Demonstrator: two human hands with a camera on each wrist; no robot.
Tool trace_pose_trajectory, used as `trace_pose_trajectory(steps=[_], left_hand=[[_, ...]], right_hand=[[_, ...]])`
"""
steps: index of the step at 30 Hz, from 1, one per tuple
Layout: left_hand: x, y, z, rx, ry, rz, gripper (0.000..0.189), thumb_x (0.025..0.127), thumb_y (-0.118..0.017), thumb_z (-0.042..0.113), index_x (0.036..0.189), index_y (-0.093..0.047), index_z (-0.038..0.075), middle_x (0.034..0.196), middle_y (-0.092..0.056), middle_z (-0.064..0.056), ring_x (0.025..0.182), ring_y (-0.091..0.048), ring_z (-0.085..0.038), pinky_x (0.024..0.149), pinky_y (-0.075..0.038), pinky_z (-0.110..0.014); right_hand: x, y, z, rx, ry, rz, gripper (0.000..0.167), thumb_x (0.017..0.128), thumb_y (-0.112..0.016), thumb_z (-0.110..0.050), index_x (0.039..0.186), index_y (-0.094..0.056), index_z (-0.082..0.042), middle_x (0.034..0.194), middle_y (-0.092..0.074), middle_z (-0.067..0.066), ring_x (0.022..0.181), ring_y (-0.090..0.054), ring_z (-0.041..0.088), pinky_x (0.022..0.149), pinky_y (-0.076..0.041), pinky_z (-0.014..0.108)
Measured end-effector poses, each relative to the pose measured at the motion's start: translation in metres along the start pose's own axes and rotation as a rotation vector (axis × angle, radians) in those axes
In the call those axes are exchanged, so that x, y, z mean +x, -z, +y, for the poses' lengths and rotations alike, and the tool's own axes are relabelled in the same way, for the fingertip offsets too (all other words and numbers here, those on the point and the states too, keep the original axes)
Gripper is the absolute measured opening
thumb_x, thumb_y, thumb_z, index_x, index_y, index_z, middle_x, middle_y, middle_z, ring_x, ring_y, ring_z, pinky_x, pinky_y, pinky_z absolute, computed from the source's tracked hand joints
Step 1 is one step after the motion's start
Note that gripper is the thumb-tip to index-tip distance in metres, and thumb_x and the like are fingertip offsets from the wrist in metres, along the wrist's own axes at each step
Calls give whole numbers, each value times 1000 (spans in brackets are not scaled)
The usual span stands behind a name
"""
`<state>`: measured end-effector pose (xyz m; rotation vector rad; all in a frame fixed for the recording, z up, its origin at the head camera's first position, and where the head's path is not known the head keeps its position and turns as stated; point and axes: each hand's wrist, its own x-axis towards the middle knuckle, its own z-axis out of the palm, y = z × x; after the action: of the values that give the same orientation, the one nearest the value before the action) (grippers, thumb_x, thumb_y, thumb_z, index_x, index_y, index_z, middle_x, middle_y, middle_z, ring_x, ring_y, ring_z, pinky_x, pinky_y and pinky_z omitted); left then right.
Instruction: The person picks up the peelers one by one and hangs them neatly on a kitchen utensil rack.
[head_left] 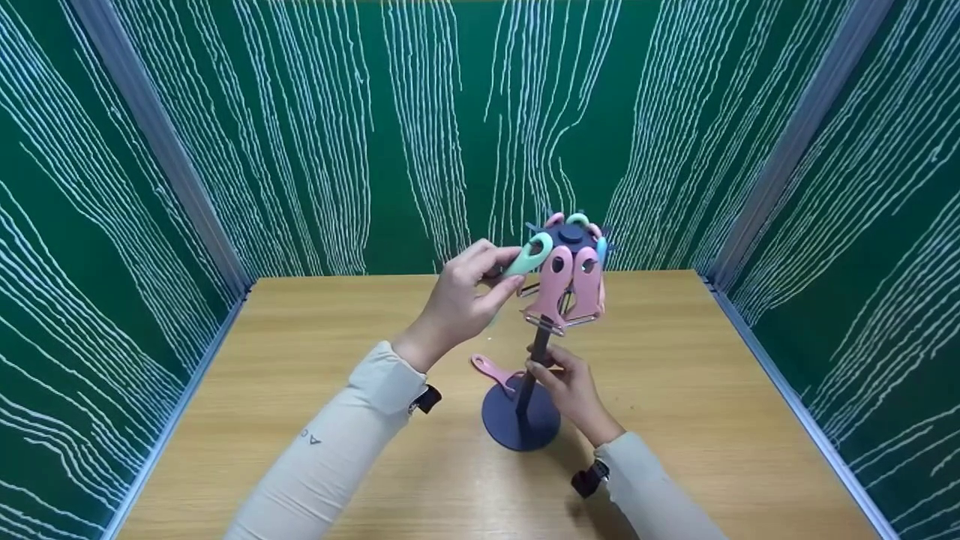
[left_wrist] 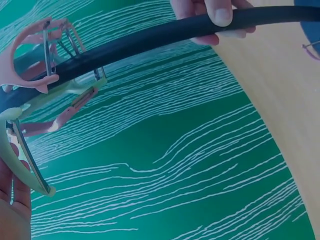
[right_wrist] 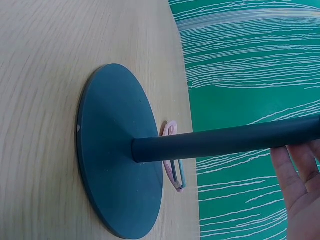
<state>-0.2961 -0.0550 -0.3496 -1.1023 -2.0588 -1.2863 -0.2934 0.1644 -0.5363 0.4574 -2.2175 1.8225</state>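
Observation:
A mint-green peeler is pinched between the thumb and fingers of my left hand, its looped handle end close to the hooks of a dark stand. Whether that loop is on a hook I cannot tell. In the left wrist view, the blade end of the green peeler hangs below the hand. My right hand holds the stand's dark pole partway down. Pink peelers hang at the front of the rack, with more pink, green and blue handles behind them.
The stand's round dark base rests on the wooden table. A loose pink peeler lies just behind the base, partly hidden by it. Green walls with white wavy lines enclose the table at the back and sides.

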Motion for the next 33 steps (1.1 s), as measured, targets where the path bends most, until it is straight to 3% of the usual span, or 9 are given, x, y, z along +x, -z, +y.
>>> trace_pose_trajectory(steps=[10,19,26,33], left_hand=[[-8,-16,3,-83,59,39,28,102,-75,5,128,-70,-3,107,-69,-15,93,-70,-22,84,-63,-27],[-9,-28,9,-127,75,62,26,98,-79,4,121,-69,-2,104,-70,-14,81,-64,-17,77,-61,-24],[-11,-33,12,-142,75,49,26,98,-79,5,120,-67,-2,105,-71,-14,81,-65,-18,78,-61,-25],[-15,-32,9,-128,54,41,33,98,-79,5,128,-69,-2,107,-72,-15,90,-69,-21,85,-64,-30]], right_hand=[[2,1,0,-30,-20,2,20,100,-73,5,119,-76,4,98,-75,17,90,-71,9,83,-63,21],[2,0,1,-16,42,8,17,98,-71,10,115,-75,8,96,-75,19,88,-71,5,80,-62,18],[2,-1,0,-14,30,3,13,100,-71,9,111,-76,4,96,-75,17,89,-70,6,80,-62,19],[1,-2,1,-18,9,22,13,98,-72,10,111,-76,7,94,-75,16,88,-70,6,79,-62,19]])
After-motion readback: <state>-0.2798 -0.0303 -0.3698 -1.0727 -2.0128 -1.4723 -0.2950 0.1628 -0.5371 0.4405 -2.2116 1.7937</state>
